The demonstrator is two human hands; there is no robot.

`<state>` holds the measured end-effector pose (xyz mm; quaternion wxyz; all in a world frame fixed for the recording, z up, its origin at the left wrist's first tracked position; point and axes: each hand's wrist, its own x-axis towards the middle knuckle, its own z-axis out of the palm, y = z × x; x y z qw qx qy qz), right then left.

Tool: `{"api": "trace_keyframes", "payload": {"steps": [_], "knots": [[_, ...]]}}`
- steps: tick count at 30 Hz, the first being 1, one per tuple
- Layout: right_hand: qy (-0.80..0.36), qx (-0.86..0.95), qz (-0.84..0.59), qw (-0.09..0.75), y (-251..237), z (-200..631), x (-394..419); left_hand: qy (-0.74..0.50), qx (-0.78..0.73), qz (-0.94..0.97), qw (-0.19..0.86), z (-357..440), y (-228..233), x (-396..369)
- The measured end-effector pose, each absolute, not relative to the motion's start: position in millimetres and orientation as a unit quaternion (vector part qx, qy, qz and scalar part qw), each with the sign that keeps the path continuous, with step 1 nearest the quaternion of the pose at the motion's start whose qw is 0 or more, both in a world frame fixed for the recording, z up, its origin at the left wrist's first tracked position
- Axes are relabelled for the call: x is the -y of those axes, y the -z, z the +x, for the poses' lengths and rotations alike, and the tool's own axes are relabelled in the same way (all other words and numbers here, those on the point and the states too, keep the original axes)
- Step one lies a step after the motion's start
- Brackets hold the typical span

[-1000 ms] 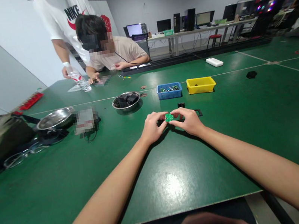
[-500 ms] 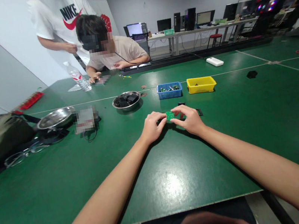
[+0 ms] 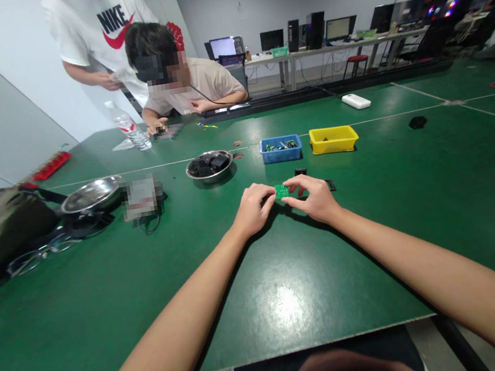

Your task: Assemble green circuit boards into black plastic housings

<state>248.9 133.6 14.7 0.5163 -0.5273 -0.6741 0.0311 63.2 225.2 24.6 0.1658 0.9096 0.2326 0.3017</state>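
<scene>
A small green circuit board [image 3: 281,191] is held just above the table between my two hands. My left hand [image 3: 254,208] pinches its left edge between thumb and fingers. On the other side, my right hand [image 3: 312,196] grips the board's right edge with thumb and fingertips. Behind the right hand lies a small black part [image 3: 300,172], and another black piece [image 3: 331,185] shows at its outer side, partly covered. Beyond my hands stand a blue bin [image 3: 282,158] with several small boards and parts in it and a yellow bin [image 3: 334,148] with a little dark piece inside.
On the green table [image 3: 248,311], a steel bowl [image 3: 211,177] holds several black pieces. Further left are a second steel bowl [image 3: 93,203], glasses [image 3: 42,254] and a bag. A water bottle [image 3: 130,127] and two people are across the table. A white box [image 3: 356,102] lies at the back right.
My hands and the circuit board have hardly moved. The standing person's hand across the table has shifted slightly.
</scene>
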Motion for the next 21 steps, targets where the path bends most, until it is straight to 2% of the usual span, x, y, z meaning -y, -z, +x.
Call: {"api": "trace_keyframes", "payload": {"steps": [7,10,14,21], "knots": [[-0.064,0.653,-0.535,0.533,-13.6,249.5,-135.5,-0.317,-0.206,0.915,0.14,57.1,-29.6,-232.7],[-0.088,0.63,-0.545,0.546,-11.4,253.5,-138.7,-0.308,-0.241,0.911,0.132,51.0,-27.2,-243.0],[-0.118,0.59,-0.579,0.55,-7.5,261.2,-143.8,-0.265,-0.298,0.903,0.16,45.9,-19.6,-256.0],[-0.146,0.548,-0.606,0.557,-3.0,267.3,-148.3,-0.264,-0.28,0.903,0.193,47.8,-18.8,-257.1]]}}
